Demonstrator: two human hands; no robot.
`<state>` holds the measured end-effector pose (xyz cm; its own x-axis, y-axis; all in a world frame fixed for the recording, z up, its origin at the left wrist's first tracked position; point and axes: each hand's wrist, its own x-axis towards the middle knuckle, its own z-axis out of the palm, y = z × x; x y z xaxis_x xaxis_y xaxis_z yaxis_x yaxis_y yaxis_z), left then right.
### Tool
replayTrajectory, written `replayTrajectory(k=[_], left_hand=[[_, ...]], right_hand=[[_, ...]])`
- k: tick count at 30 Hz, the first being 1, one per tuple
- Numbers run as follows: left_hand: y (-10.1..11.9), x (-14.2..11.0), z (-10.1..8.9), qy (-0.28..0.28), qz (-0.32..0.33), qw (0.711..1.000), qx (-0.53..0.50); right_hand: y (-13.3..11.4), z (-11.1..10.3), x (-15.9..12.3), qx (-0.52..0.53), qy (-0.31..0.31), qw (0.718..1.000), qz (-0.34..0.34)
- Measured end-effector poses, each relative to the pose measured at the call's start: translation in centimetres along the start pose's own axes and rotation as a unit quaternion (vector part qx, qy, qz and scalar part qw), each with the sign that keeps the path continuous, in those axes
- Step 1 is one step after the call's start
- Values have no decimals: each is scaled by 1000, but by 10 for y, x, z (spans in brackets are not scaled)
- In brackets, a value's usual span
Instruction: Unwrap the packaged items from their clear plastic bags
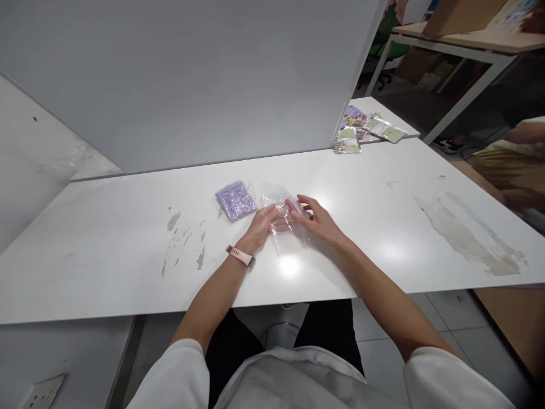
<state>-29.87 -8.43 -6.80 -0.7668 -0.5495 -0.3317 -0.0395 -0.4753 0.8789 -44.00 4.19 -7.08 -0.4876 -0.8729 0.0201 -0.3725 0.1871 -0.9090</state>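
Over the middle of the white table, a clear plastic bag lies between my two hands. My left hand wears a pink watch band at the wrist, and its fingers are closed on the bag's left side. On the right side, my right hand is closed on the same bag, fingers bent. Something pinkish-red shows through the film near the right fingertips; whether it is in the bag or part of it I cannot tell. Just beyond my left hand sits a stack of purple packets in shiny clear wrap.
A tall grey panel stands along the table's back. Green and purple pouches lie at the far right corner. Worn patches mark the white table. Another person's arm shows at the right edge, below a wooden desk.
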Motion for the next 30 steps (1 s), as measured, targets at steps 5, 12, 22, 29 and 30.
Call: replayTrajectory(k=[5, 12, 22, 29, 30], left_hand=[[1, -3, -3, -34, 8, 999, 36], [13, -2, -12, 31, 39, 997, 67], [21, -7, -24, 247, 171, 860, 414], [5, -14, 0, 106, 307, 811, 486], [-1, -13, 2, 65, 288, 814, 500]], right_hand=[[-1, -6, -1, -27, -57, 998, -25], [2, -18, 1, 68, -46, 988, 127], [6, -35, 1, -171, 115, 978, 21], [-1, -8, -7, -234, 42, 961, -143], [-1, -2, -8, -267, 17, 953, -141]])
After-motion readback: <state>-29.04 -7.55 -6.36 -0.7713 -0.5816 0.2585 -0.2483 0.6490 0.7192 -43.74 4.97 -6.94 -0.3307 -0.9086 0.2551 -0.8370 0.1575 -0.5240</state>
